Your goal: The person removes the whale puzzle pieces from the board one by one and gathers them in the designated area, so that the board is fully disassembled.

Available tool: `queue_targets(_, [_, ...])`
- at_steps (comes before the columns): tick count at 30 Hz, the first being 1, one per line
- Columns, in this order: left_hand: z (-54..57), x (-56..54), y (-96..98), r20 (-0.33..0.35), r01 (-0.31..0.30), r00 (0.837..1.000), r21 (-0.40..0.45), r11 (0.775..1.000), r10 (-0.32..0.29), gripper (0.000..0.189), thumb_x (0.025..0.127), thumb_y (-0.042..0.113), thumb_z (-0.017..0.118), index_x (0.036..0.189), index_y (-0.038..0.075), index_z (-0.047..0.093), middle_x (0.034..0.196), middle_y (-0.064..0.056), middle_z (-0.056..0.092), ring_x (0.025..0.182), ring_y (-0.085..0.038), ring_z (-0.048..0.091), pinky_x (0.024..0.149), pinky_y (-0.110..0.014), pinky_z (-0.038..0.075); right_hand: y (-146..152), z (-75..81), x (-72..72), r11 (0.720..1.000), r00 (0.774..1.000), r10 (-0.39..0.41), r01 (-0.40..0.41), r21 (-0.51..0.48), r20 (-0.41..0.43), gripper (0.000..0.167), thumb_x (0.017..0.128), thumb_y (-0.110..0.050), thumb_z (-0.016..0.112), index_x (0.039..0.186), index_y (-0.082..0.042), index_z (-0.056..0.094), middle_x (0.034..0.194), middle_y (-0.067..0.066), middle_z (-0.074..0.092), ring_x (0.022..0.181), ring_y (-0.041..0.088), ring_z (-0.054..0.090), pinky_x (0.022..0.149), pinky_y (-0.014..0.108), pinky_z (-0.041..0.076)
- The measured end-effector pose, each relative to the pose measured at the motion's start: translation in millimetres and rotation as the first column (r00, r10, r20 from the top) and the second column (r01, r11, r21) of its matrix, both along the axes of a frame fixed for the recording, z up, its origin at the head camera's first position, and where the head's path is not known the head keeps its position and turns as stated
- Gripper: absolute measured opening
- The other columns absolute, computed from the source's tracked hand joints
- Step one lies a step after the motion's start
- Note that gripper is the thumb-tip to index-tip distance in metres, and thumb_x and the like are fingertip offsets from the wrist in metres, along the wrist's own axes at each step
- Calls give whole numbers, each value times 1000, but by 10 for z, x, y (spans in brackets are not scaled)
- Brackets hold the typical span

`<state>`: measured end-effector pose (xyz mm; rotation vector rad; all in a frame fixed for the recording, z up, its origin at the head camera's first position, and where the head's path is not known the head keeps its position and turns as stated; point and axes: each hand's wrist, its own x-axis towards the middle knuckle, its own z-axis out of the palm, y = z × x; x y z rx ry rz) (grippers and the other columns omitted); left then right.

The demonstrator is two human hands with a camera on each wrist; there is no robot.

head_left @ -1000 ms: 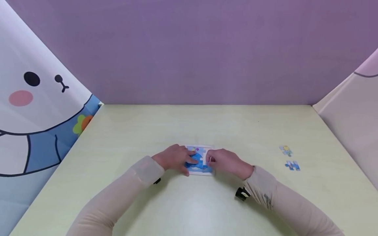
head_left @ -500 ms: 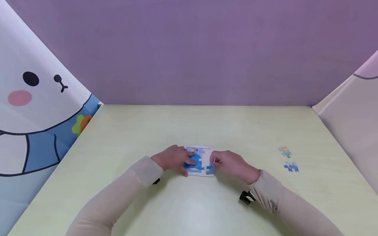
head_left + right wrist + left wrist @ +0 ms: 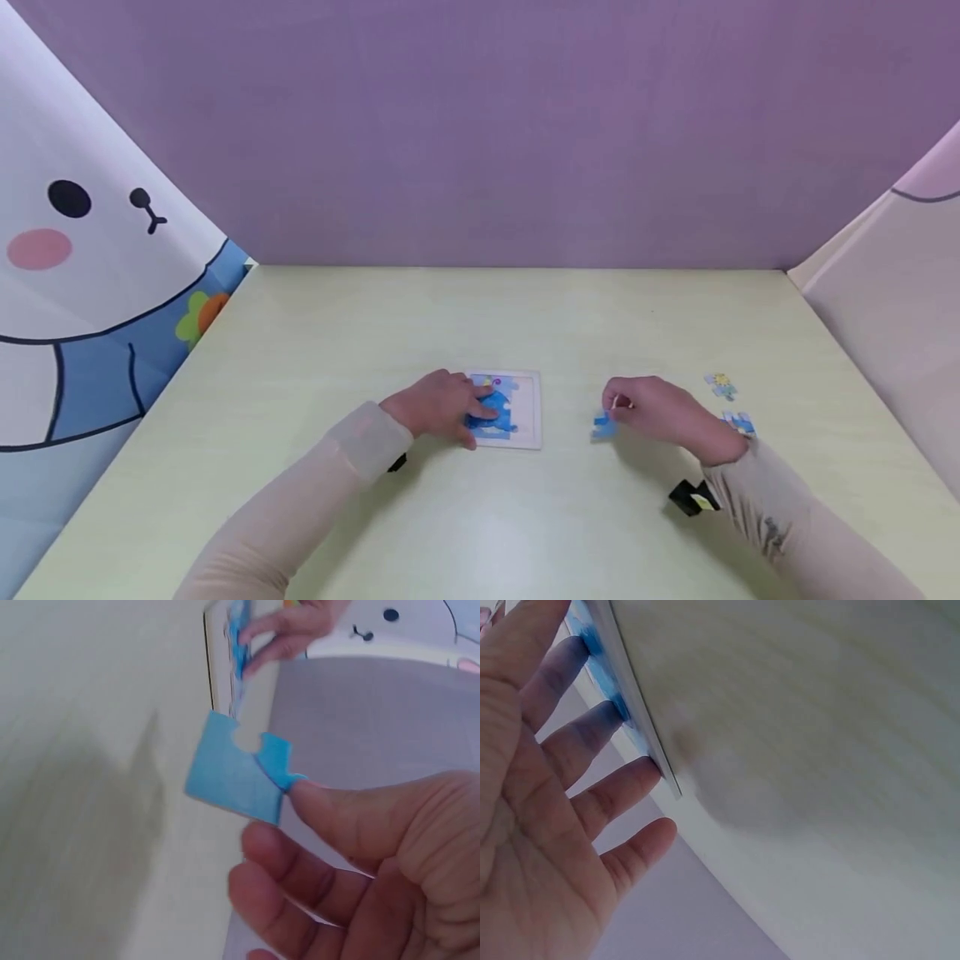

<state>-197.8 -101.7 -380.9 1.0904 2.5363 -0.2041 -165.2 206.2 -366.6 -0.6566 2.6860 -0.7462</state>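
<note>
A flat jigsaw puzzle with a pale frame (image 3: 529,408) lies mid-table, its blue picture pieces filling the left part and its right side showing bare white board. My left hand (image 3: 441,406) rests on it with fingers spread and fairly straight; in the left wrist view the fingertips (image 3: 609,712) touch the blue pieces and the frame edge. To the right of the frame, my right hand (image 3: 660,410) pinches a blue puzzle piece (image 3: 234,774) between thumb and fingers, above the table.
Two small groups of joined puzzle pieces lie at the right: one with a yellow sun (image 3: 722,384), the other blue (image 3: 739,422), partly behind my right hand. A purple wall (image 3: 525,133) rises at the table's back edge, with printed cloth (image 3: 97,333) at the left.
My right hand has moved right, away from the frame, with the blue puzzle piece lifted out of the board's right side. My left hand has stayed on the puzzle.
</note>
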Motion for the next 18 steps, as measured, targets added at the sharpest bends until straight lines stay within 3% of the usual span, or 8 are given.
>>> queue_targets(5, [14, -24, 23, 10, 1, 1000, -1, 1000, -1, 54, 84, 45, 71, 134, 31, 56, 147, 0, 43, 128, -26, 46, 98, -39, 41, 248, -4, 42, 1000, 999, -11, 10, 11, 53, 7, 89, -5, 60, 87, -12, 60, 85, -1, 62, 73, 14, 53, 62, 32, 44])
queue_targets(14, [58, -46, 39, 0, 23, 1000, -35, 999, -23, 53, 86, 45, 68, 135, 30, 56, 146, 0, 45, 130, -30, 45, 99, -40, 40, 636, -50, 121, 999, 999, -49, 49, 3, 15, 10, 87, -2, 60, 84, -11, 59, 83, -2, 61, 73, 14, 52, 62, 32, 44])
queue_targets(18, [53, -24, 7, -61, 123, 990, -48, 991, -126, 47, 86, 46, 67, 130, 29, 62, 137, 1, 54, 116, -26, 58, 88, -33, 45, 798, -79, 183, 996, 996, -83, 83, 18, 15, 11, 88, -1, 59, 83, -11, 59, 81, -3, 59, 71, 14, 49, 60, 30, 42])
